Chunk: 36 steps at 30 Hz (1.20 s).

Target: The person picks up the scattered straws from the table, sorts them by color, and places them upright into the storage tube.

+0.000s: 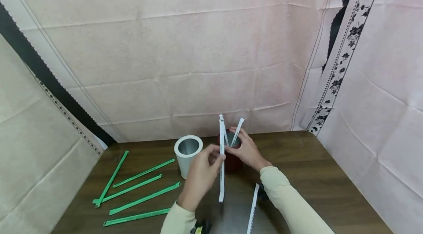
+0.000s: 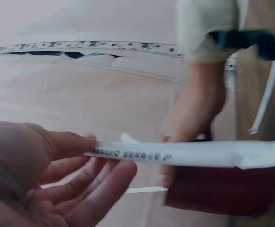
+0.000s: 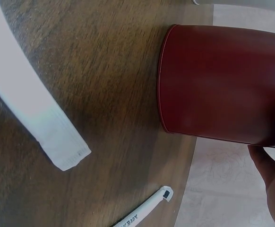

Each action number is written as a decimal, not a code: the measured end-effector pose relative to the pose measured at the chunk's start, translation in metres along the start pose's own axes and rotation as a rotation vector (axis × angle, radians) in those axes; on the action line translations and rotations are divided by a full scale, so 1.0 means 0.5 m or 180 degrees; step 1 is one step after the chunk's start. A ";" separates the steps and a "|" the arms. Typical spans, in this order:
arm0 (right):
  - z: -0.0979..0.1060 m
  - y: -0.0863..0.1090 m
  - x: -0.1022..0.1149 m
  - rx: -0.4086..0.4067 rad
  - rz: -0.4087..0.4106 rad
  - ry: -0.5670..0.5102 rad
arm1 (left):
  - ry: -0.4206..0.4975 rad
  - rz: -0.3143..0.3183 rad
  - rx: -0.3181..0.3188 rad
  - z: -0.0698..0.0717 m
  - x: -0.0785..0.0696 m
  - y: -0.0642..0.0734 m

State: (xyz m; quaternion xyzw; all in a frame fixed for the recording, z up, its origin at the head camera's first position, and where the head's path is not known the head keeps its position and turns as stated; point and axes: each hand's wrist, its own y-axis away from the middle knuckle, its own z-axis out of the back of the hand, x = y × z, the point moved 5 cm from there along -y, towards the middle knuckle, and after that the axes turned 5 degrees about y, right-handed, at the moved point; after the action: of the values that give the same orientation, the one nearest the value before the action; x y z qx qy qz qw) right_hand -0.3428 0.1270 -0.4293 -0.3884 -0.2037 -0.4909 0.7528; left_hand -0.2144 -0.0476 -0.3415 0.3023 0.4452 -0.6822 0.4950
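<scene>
My left hand point(image 1: 203, 173) pinches a white paper-wrapped straw point(image 1: 221, 181) between thumb and fingers. It stands nearly upright in front of a dark red cup point(image 1: 234, 163), and dark print shows along it in the left wrist view. Around the cup's right side and rim, my right hand point(image 1: 248, 151) grips it with spread fingers. Another white wrapped straw point(image 1: 237, 131) leans out of the cup's mouth, with one more beside it partly hidden by the held one. In the right wrist view, the red cup point(image 3: 222, 85) fills the upper right, with fingertips at its side.
A white cup point(image 1: 183, 162) stands left of the red one. Several green wrapped straws point(image 1: 145, 197) lie spread over the table's left side. One white wrapped straw point(image 1: 253, 208) lies near the right forearm. Pale cloth point(image 1: 205, 61) hangs behind the brown table point(image 1: 317, 182).
</scene>
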 end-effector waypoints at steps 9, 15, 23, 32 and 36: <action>0.000 0.000 0.001 -0.0046 -0.0028 -0.0006 | 0.0603 -0.0716 -0.0711 0.047 -0.053 -0.124; -0.004 0.003 0.001 -0.0043 -0.0106 -0.0076 | 0.0309 -0.0827 -0.1122 0.030 -0.013 -0.165; -0.001 -0.001 0.001 -0.0067 -0.0023 0.0029 | -0.0241 -0.0314 -0.1032 -0.033 0.070 -0.173; -0.001 0.000 -0.001 -0.0032 -0.0006 0.0077 | -0.0285 0.0076 -0.0980 -0.057 0.101 -0.137; -0.001 0.001 0.001 -0.0054 0.0050 0.0056 | -0.0356 0.0117 -0.0991 -0.042 0.071 -0.113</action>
State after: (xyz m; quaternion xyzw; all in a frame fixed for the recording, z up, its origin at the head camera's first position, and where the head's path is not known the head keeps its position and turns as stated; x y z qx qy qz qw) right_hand -0.3422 0.1263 -0.4295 -0.3919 -0.1899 -0.4901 0.7551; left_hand -0.2797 -0.0366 -0.3631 0.1915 0.5116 -0.6116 0.5723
